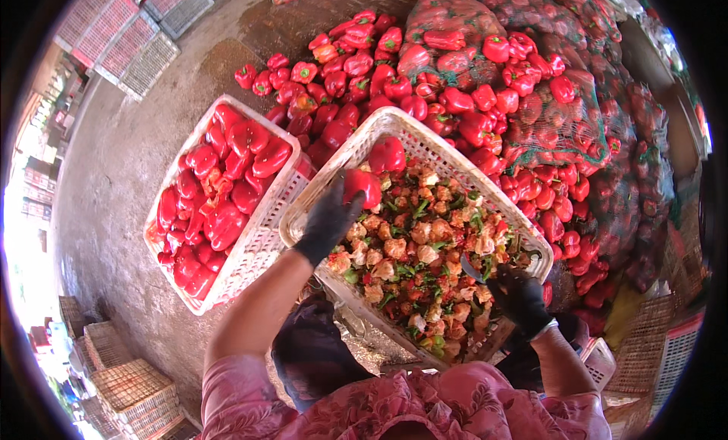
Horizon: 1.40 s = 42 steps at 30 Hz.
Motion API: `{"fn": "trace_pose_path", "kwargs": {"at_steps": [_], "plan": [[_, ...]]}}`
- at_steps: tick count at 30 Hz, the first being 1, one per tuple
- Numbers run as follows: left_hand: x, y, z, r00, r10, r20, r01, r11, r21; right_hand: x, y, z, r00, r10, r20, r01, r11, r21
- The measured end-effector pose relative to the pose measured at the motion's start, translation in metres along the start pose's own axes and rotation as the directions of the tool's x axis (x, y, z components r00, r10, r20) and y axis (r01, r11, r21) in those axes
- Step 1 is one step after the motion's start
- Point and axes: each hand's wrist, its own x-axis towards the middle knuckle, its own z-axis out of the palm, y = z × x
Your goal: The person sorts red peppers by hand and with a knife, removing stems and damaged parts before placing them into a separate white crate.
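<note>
My left hand, in a dark glove, grips a red bell pepper over the upper left part of a white plastic crate. Another red bell pepper lies just beyond it in that crate. Pepper cores with seeds and green stems fill the crate. Over its right side my right hand, gloved too, holds a small curved knife by its handle, the blade pointing left. To the left, a second white crate holds red peppers with their cores out.
A heap of whole red bell peppers lies on the concrete floor beyond the crates. Full mesh sacks of peppers are piled at the right. Stacked plastic crates stand at the upper left, lower left and lower right.
</note>
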Motion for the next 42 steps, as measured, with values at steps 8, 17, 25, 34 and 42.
{"fn": "trace_pose_path", "kwargs": {"at_steps": [8,17,25,34,42], "plan": [[0.053,-0.002,0.073,0.937,-0.218,-0.272,0.259,0.958,0.125,-0.002,-0.005,0.005,0.948,-0.005,0.317,0.068,0.98,-0.189],[0.008,0.032,0.084,0.987,-0.141,0.072,0.15,0.687,-0.71,-0.009,0.039,0.025,0.964,-0.09,0.252,0.003,0.945,0.326],[-0.069,0.109,0.109,0.987,-0.105,0.119,0.155,0.483,-0.862,0.019,-0.012,-0.012,0.914,0.125,0.386,-0.374,-0.108,0.921],[-0.121,0.16,0.149,0.978,0.008,-0.21,-0.145,0.751,-0.644,-0.003,-0.036,0.01,0.941,0.177,0.288,-0.323,0.218,0.921],[-0.13,0.184,0.154,0.963,-0.243,-0.117,0.041,0.558,-0.829,-0.027,-0.029,0.053,0.993,-0.076,-0.088,0.115,0.693,0.712]]}}
